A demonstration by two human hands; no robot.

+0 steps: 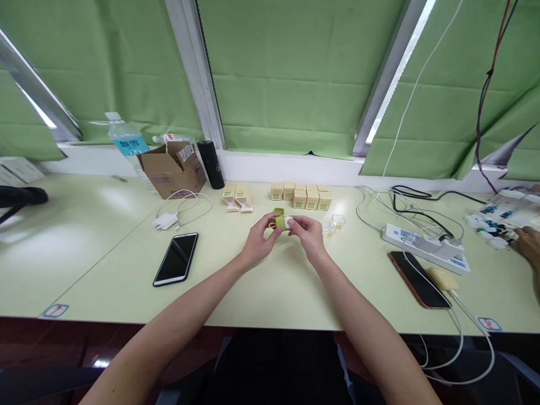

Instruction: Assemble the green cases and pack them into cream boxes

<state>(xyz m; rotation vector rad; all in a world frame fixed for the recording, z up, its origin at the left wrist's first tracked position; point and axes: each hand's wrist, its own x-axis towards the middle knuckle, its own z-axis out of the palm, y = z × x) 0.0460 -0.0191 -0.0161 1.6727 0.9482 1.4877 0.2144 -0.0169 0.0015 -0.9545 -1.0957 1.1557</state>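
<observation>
At the middle of the table, my left hand [261, 238] is closed on a small yellow-green case [279, 222] with a flipped-up lid and a loop at its side. From the other side, my right hand [309, 233] pinches a small white piece [287, 223] that touches the case. Whether the piece sits inside the case is hidden by my fingers. Just right of my right hand lie clear plastic cups [337, 221] with yellow bits in them. Behind my hands stand several small cream boxes [312, 197], and opened cream cartons [238, 198] lie to their left.
A phone [176, 259] and a white charger [166, 221] lie left. Behind them stand a cardboard box [175, 169], a black bottle [211, 164] and a water bottle [126, 140]. Right are a power strip [426, 247], cables and another phone [417, 279]. Another person's hand [528, 244] shows far right.
</observation>
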